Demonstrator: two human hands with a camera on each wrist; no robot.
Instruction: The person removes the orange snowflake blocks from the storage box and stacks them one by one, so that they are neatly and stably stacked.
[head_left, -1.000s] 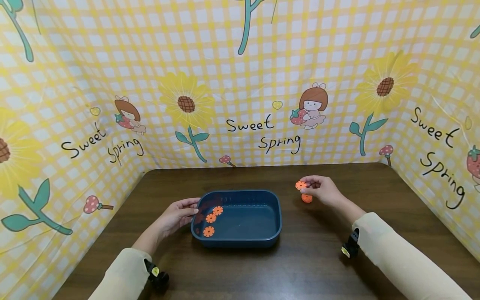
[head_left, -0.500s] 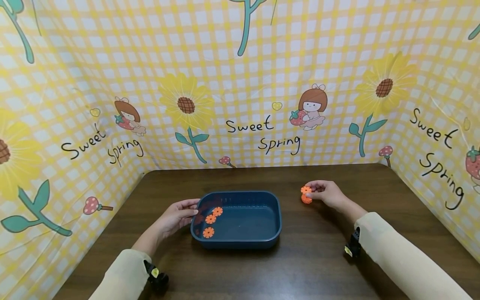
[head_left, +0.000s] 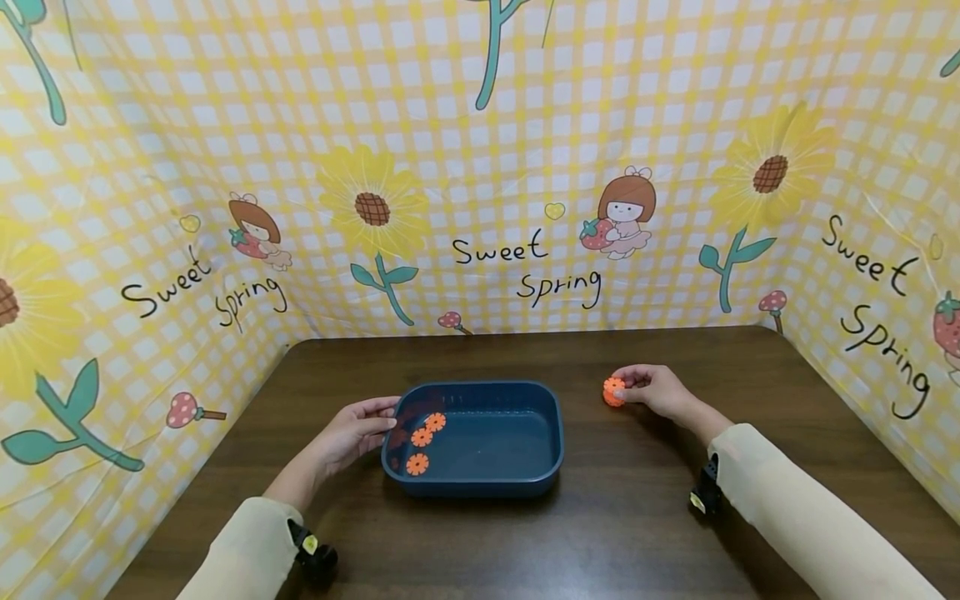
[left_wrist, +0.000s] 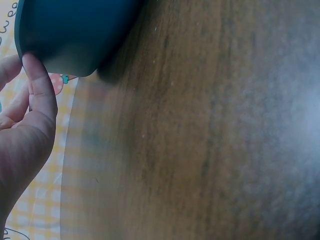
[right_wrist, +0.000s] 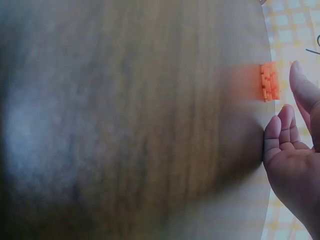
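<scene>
On the left my left hand (head_left: 358,432) pinches the rim of a dark blue plastic tub (head_left: 480,483) at its left end. In the left wrist view, thumb and finger (left_wrist: 39,85) meet at the edge of the tub (left_wrist: 80,30). Inside the tub, at its left, lie 3 orange notched snowflake building discs (head_left: 422,437). My right hand (head_left: 656,392) is at a small stack of orange discs (head_left: 611,400) right of the tub. In the right wrist view the stack (right_wrist: 269,82) stands on the table, a small gap from the thumb (right_wrist: 302,87).
A dark brown wooden table (head_left: 525,550) carries everything. Yellow-and-white checked cloth (head_left: 480,167) with flower prints and lettering encloses it at the back and sides. A small black camera (head_left: 705,487) sits on each wrist.
The right hand has lowered a pinched orange disc and moved slightly right, bringing that disc onto the stack; the thumb now shows apart from it. Left hand and tub stay still.
</scene>
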